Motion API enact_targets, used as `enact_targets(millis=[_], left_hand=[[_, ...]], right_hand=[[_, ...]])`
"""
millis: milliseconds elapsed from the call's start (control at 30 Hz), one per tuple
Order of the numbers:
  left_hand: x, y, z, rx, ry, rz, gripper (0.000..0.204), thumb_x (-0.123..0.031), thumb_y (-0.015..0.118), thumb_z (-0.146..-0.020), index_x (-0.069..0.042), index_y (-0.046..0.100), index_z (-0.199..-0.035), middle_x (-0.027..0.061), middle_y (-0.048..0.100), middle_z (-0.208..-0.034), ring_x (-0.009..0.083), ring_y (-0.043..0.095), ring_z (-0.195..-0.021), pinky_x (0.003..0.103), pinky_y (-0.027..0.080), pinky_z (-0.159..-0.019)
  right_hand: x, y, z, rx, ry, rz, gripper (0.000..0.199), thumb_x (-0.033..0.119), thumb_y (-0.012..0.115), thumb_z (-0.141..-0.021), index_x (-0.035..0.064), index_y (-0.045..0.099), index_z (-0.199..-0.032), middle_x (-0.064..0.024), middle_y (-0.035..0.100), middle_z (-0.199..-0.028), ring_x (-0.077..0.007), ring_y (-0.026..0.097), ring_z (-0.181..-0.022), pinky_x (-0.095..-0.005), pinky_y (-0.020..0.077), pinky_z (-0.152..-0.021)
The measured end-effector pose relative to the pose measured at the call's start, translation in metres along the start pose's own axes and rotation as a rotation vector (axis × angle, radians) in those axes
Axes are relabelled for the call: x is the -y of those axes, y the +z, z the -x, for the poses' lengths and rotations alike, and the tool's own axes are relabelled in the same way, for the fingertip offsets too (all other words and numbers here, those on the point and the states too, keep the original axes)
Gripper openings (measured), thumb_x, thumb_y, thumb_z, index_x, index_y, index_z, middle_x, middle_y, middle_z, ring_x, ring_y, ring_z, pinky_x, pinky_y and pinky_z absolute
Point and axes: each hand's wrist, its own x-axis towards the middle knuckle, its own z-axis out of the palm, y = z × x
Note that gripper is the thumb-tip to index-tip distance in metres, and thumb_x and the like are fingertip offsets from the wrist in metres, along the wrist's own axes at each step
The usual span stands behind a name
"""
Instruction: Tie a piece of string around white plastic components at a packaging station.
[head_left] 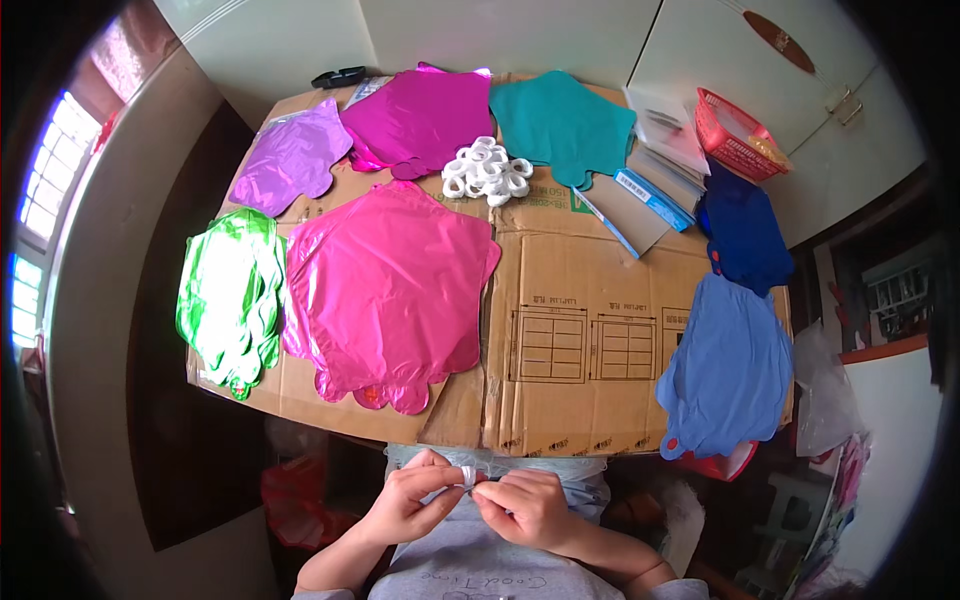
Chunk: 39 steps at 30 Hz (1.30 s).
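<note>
My left hand (420, 492) and my right hand (527, 503) meet fingertip to fingertip in front of my body, just off the near edge of the cardboard. Between them is a small white ribbon loop (468, 477), at the closed fingers of my left hand. My right hand's fingers are pinched together right beside it; what they grip is too small to make out. A pile of similar white loops (485, 172) lies mid-table. Nearest to my hands is a stack of flat pink foil balloons (390, 285), with round tabs at its lower edge.
Flat balloons in green (232, 300), lilac (295, 160), magenta (425, 120), teal (565, 125), dark blue (745, 230) and light blue (728, 365) lie around the cardboard (590, 420). At the back right are an open carton (650, 200) and a red basket (738, 140). White cabinets (530, 35) stand behind.
</note>
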Motion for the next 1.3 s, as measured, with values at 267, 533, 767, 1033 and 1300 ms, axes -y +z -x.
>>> enact_targets(millis=[267,533,767,1033,1300], left_hand=[[-0.007,0.004,-0.003,0.035,-0.074,-0.136,0.020,-0.007,0.071,-0.070,-0.002,0.065,-0.089,0.0076,0.057,-0.071,0.0200,0.055,-0.068,0.028,0.046,-0.058],[0.004,0.000,-0.002,0.271,-0.289,0.344,0.013,-0.011,0.064,-0.083,0.000,0.064,-0.089,0.0062,0.060,-0.077,0.0138,0.057,-0.076,0.027,0.046,-0.069],[0.021,0.016,0.003,0.013,-0.207,0.931,0.017,-0.003,0.052,-0.089,0.003,0.061,-0.103,0.0074,0.060,-0.099,0.0137,0.054,-0.095,0.027,0.041,-0.085],[0.014,0.021,-0.004,-0.076,0.240,0.070,0.041,0.013,0.052,-0.074,-0.003,0.059,-0.112,0.0118,0.062,-0.105,0.0271,0.058,-0.100,0.035,0.043,-0.082],[0.007,0.015,-0.006,-0.039,0.174,-0.118,0.040,0.009,0.060,-0.073,-0.004,0.061,-0.111,0.0106,0.066,-0.092,0.0232,0.064,-0.082,0.031,0.048,-0.071]], right_hand=[[-0.002,-0.005,-0.002,-0.010,-0.026,0.163,0.010,0.008,0.070,-0.064,0.0096,0.062,-0.070,-0.0017,0.050,-0.056,-0.0179,0.052,-0.047,-0.0302,0.0414,-0.044],[-0.013,-0.006,-0.002,0.082,0.142,-0.169,0.008,0.008,0.066,-0.074,0.0072,0.061,-0.080,-0.0052,0.053,-0.063,-0.0220,0.056,-0.053,-0.0322,0.0434,-0.047],[-0.007,0.004,0.005,0.028,0.195,-0.140,0.008,0.001,0.061,-0.078,0.0040,0.063,-0.086,-0.0074,0.057,-0.065,-0.0200,0.058,-0.054,-0.0287,0.0447,-0.049],[-0.009,0.010,0.014,0.017,0.550,-0.645,0.014,0.007,0.057,-0.085,0.0011,0.064,-0.096,-0.0070,0.067,-0.081,-0.0092,0.060,-0.059,-0.0228,0.0486,-0.054],[-0.008,-0.002,0.014,0.121,0.610,-0.736,0.015,0.010,0.059,-0.085,0.0018,0.064,-0.096,-0.0065,0.067,-0.077,-0.0094,0.059,-0.059,-0.0223,0.0480,-0.054]])
